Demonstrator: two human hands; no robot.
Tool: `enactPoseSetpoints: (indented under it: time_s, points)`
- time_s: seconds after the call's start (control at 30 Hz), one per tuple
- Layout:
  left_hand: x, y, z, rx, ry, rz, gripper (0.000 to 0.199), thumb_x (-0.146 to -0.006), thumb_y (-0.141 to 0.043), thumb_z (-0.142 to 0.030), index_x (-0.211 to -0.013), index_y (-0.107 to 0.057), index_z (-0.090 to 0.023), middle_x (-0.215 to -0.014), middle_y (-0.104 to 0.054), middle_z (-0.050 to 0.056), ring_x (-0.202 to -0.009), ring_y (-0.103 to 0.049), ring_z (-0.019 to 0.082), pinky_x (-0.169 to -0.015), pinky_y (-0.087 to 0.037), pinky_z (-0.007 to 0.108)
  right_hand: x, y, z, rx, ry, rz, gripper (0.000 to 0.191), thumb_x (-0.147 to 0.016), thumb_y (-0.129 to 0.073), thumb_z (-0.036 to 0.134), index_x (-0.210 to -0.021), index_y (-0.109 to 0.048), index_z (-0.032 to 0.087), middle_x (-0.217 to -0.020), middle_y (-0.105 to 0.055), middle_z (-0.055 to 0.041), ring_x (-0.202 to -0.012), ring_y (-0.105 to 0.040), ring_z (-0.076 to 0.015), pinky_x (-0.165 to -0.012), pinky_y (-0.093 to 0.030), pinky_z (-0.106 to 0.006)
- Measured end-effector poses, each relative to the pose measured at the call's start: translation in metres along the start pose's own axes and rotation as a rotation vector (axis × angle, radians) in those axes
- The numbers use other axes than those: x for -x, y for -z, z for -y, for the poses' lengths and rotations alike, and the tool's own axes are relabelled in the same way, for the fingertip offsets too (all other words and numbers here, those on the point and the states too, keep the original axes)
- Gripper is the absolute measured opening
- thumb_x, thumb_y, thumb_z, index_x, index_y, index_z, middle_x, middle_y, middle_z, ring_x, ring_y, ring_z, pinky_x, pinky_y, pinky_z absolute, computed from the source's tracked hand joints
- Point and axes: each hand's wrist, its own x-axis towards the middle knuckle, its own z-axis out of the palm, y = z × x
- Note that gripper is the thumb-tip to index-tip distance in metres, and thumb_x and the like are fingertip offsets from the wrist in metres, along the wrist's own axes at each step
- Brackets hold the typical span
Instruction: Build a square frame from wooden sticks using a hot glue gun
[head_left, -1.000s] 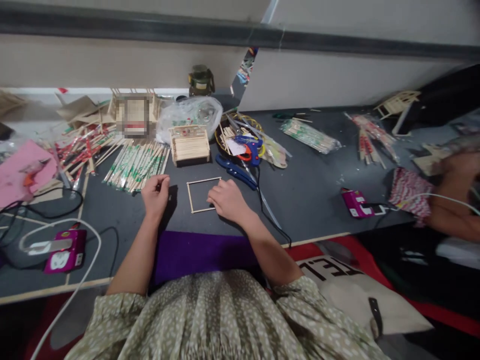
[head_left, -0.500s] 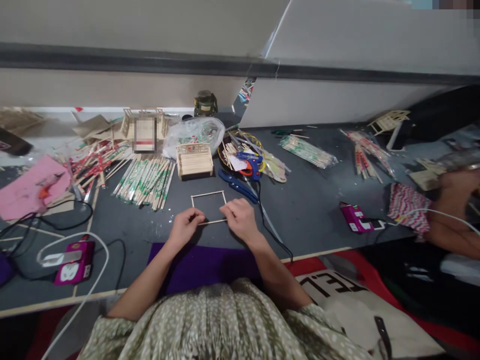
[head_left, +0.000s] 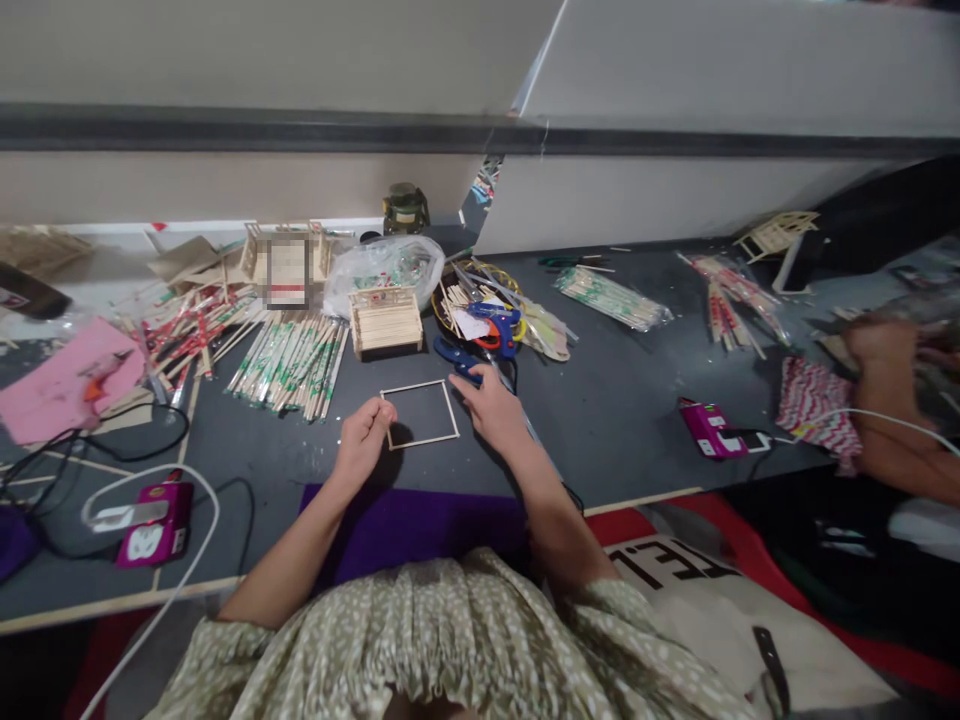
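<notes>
My left hand [head_left: 361,440] is closed on the left side of a rectangular frame of thin wooden sticks [head_left: 424,441] above the dark tabletop. My right hand [head_left: 495,412] has let go of the frame and stands just right of it, thumb and fingers apart. Its fingertips are by a dark blue hand tool [head_left: 453,353], partly covered by the hand; whether they touch I cannot tell. Behind the frame sits a small wooden stick-built bench [head_left: 388,325]. A blue glue gun [head_left: 508,327] lies on a basket [head_left: 516,283] of sticks.
Wrapped chopsticks [head_left: 289,362] are spread at the left, near a pink sheet [head_left: 71,385]. Magenta power boxes [head_left: 154,522] with cables stand left and right. More packaged sticks [head_left: 613,298] lie at the back right. Another person's arm [head_left: 889,400] rests at the far right.
My right hand has released the frame's right side and moved up and right towards the blue tool. My left hand has shifted slightly up, from the near edge to the frame's left side.
</notes>
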Motion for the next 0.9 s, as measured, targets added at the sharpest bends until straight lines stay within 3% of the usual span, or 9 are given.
enactPoseSetpoints:
  time_s: [0.1, 0.2, 0.3, 0.43, 0.6, 0.7, 0.8, 0.9]
  points:
    - [-0.001, -0.001, 0.0, 0.155, 0.062, -0.009, 0.049, -0.084, -0.056, -0.066, -0.072, -0.055, -0.018, -0.051, -0.034, -0.007, -0.047, -0.03, 0.009, -0.046, -0.022, 0.022, -0.012, -0.003, 0.0, 0.07, 0.092, 0.091, 0.032, -0.086, -0.053, 0.009, -0.11, -0.069, 0.024, -0.124, -0.057, -0.0129, -0.1, -0.058, -0.0231, -0.067, -0.045, -0.029]
    - [-0.005, 0.003, -0.002, 0.335, 0.12, -0.048, 0.049, -0.078, -0.064, -0.066, -0.072, -0.055, -0.019, -0.046, -0.03, -0.009, -0.042, -0.023, 0.007, -0.042, -0.018, 0.021, -0.015, 0.0, 0.0, 0.006, 0.182, 0.092, 0.018, -0.093, -0.052, 0.018, -0.091, -0.07, 0.02, -0.106, -0.063, -0.0105, -0.093, -0.057, -0.0207, -0.069, -0.042, -0.029]
    - [-0.011, 0.012, -0.003, 0.438, 0.167, -0.091, 0.046, -0.073, -0.072, -0.061, -0.075, -0.057, -0.018, -0.044, -0.034, -0.01, -0.039, -0.024, 0.006, -0.04, -0.019, 0.018, -0.013, 0.0, 0.005, -0.062, 0.269, 0.127, 0.017, -0.095, -0.054, 0.021, -0.09, -0.07, 0.021, -0.097, -0.064, -0.0076, -0.09, -0.056, -0.0191, -0.073, -0.04, -0.029]
    - [-0.017, 0.022, 0.0, 0.487, 0.219, -0.184, 0.041, -0.069, -0.078, -0.053, -0.077, -0.059, -0.018, -0.045, -0.039, -0.009, -0.037, -0.029, 0.005, -0.037, -0.023, 0.017, -0.012, -0.011, 0.018, -0.054, 0.379, 0.241, 0.014, -0.09, -0.063, 0.02, -0.101, -0.07, 0.022, -0.105, -0.063, -0.0076, -0.098, -0.055, -0.0201, -0.074, -0.039, -0.028]
    - [-0.018, 0.033, 0.007, 0.5, 0.25, -0.273, 0.033, -0.067, -0.081, -0.042, -0.08, -0.062, -0.018, -0.052, -0.049, -0.007, -0.041, -0.037, 0.005, -0.038, -0.029, 0.015, -0.017, -0.021, 0.031, 0.007, 0.363, 0.309, 0.013, -0.093, -0.055, 0.017, -0.09, -0.068, 0.018, -0.101, -0.064, -0.0093, -0.094, -0.055, -0.0207, -0.072, -0.038, -0.029]
    - [-0.019, 0.04, 0.005, 0.473, 0.246, -0.303, 0.029, -0.064, -0.081, -0.034, -0.082, -0.066, -0.017, -0.067, -0.06, -0.002, -0.045, -0.041, 0.004, -0.039, -0.031, 0.014, -0.02, -0.013, 0.032, -0.039, 0.346, 0.247, 0.019, -0.096, -0.048, 0.018, -0.088, -0.064, 0.017, -0.097, -0.064, -0.0102, -0.094, -0.055, -0.0216, -0.076, -0.039, -0.03]
    - [-0.021, 0.039, -0.003, 0.405, 0.246, -0.21, 0.029, -0.065, -0.079, -0.032, -0.087, -0.07, -0.016, -0.084, -0.069, 0.004, -0.048, -0.045, 0.003, -0.039, -0.033, 0.015, -0.023, 0.001, 0.031, -0.17, 0.306, 0.118, 0.023, -0.099, -0.041, 0.021, -0.089, -0.061, 0.018, -0.097, -0.063, -0.0099, -0.094, -0.055, -0.0212, -0.081, -0.04, -0.031]
    - [-0.022, 0.024, -0.012, 0.335, 0.27, 0.019, 0.036, -0.068, -0.078, -0.033, -0.098, -0.071, -0.015, -0.098, -0.071, 0.008, -0.051, -0.051, 0.005, -0.041, -0.039, 0.016, -0.027, 0.011, 0.034, -0.239, 0.304, 0.047, 0.025, -0.1, -0.039, 0.025, -0.087, -0.06, 0.02, -0.095, -0.063, -0.0086, -0.091, -0.055, -0.0214, -0.082, -0.039, -0.032]
